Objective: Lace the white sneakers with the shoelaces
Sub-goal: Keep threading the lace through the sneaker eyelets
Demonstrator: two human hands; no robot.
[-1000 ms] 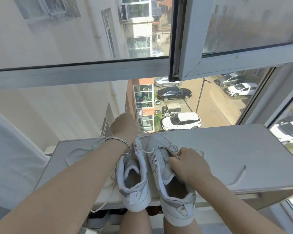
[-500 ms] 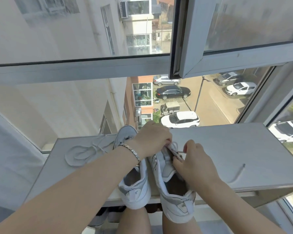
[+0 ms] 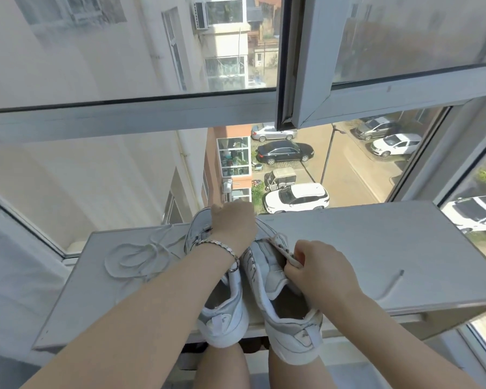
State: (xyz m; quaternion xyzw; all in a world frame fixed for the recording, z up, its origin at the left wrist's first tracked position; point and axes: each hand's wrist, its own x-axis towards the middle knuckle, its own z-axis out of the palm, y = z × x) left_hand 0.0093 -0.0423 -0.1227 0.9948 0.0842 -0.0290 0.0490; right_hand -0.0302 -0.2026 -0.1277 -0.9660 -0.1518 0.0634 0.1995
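Lacing of right-side sneaker under way. Right hand pinches its eyelet edge; left hand grip hidden, cannot tell. Next: thread shoelace through eyelet.

On the board in front of you, the left sneaker sits just beside the right sneaker, toes far, heels overhanging the near edge. A loose shoelace lies on the board to their left. Your left hand is at the right sneaker's far end, and your right hand pinches its right edge. The window frame runs behind.
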